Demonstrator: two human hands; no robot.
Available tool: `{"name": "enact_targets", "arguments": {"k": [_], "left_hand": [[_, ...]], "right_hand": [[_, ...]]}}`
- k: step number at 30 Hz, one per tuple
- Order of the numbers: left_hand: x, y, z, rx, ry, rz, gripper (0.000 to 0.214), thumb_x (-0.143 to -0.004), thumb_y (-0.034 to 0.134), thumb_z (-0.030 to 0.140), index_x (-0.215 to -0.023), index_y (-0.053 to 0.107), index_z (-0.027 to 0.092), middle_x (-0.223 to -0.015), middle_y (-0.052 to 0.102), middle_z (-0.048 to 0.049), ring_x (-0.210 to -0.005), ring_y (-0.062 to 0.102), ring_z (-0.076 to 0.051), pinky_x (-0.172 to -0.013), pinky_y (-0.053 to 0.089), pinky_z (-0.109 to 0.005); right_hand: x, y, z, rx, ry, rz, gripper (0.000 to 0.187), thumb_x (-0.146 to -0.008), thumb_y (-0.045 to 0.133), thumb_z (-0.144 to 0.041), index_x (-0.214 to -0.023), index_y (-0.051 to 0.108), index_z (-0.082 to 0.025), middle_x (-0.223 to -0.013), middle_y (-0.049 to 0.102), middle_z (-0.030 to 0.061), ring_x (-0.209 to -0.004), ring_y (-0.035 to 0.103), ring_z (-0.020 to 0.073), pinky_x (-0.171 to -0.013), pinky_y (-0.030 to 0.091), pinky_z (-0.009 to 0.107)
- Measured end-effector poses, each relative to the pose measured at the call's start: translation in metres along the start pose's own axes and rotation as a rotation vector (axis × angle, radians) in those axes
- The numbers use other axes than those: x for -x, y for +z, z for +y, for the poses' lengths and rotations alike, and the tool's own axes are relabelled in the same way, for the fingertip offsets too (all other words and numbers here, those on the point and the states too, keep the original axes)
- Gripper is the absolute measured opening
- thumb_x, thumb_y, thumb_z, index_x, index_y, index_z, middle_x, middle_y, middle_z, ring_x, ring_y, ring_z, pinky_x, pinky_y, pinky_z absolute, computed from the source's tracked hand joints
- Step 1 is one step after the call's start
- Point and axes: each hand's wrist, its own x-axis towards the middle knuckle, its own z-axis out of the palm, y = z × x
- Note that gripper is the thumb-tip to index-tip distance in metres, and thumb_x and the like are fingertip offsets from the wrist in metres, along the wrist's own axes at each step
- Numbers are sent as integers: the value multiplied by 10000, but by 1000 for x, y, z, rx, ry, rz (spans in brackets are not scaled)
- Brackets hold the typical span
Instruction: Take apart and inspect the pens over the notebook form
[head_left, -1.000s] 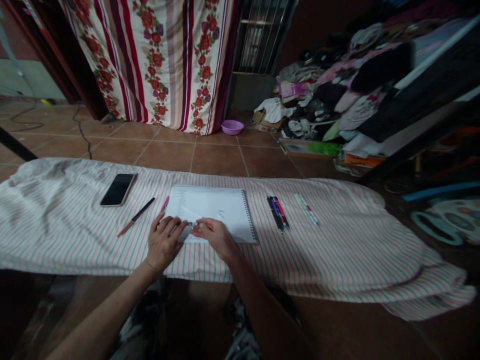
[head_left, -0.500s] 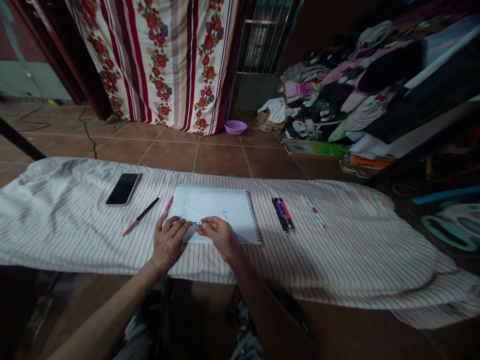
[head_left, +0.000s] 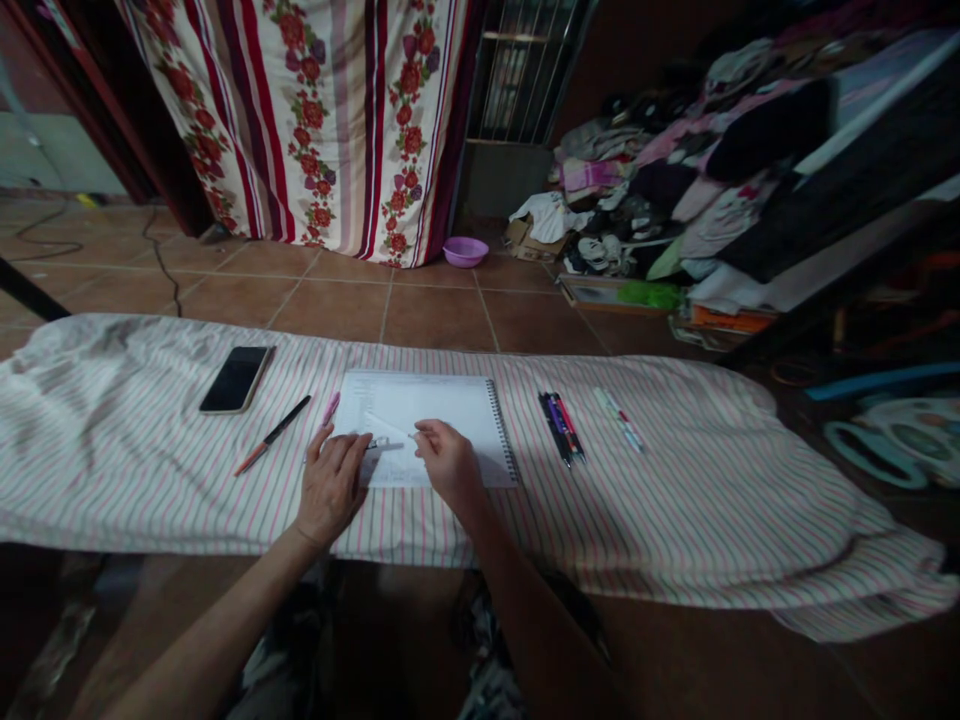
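Observation:
A spiral notebook (head_left: 450,395) lies open on the striped cloth, a page with faint writing facing up. My left hand (head_left: 330,480) rests over its lower left part, fingers closed on a small slim piece, dark and clear (head_left: 377,442). My right hand (head_left: 452,462) hovers over the page just to the right, thumb and finger pinching a tiny pale thing (head_left: 412,435) too small to name. A gap shows between the two pieces. Just beyond my left fingertips is a pink pen (head_left: 331,408), partly on the page edge.
On the cloth (head_left: 675,520) to the left lie a phone (head_left: 236,380) and an orange-and-black pen (head_left: 271,436). Several pens (head_left: 561,428) and a pale pair of pens (head_left: 619,418) lie right of the notebook. Beyond are a purple basin (head_left: 466,252) and piled clothes (head_left: 645,180).
My hands, close together at the small piece half a second ago, have drawn apart. The right hand has moved right with a tiny pale thing. The camera view has shifted slightly.

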Motion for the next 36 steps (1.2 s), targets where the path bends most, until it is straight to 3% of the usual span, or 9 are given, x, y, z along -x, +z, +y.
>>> {"name": "enact_targets", "arguments": {"k": [4,11,21,27,36], "left_hand": [[0,1,0,37,-4,11,399,-774,460,72,-1167,452,138,-943,611,-106,-929,574,-235,-988,363,-506],[1,1,-1,60,32,40,439,-754,444,46,-1182,435,145,-975,598,-112,-949,567,-235,-976,380,-507],[0,2,-1,146,8,55,447,-723,436,32,-1160,416,121,-959,595,-118,-936,561,-230,-975,389,-511],[-1,2,-1,130,-3,48,436,-732,425,38,-1155,417,143,-944,599,-105,-922,569,-224,-974,394,-504],[-3,1,-1,126,1,18,434,-733,428,65,-1159,417,147,-949,604,-107,-913,571,-236,-971,391,-508]], "right_hand": [[0,-4,-2,450,-175,27,175,-844,519,-212,-944,661,-196,-915,635,64,-819,612,164,-759,462,269],[-2,3,-6,750,-150,-48,193,-881,504,-337,-970,656,-258,-953,600,38,-831,586,151,-688,424,244],[-5,11,-16,844,-157,-71,121,-880,513,-281,-880,622,-229,-894,605,29,-781,573,154,-647,379,257],[-1,7,-18,811,-199,-20,122,-892,496,-288,-883,600,-225,-895,615,31,-831,565,157,-696,368,255],[-2,6,-13,707,-172,-65,146,-882,475,-214,-953,601,-206,-899,668,38,-868,589,166,-753,382,245]]}}
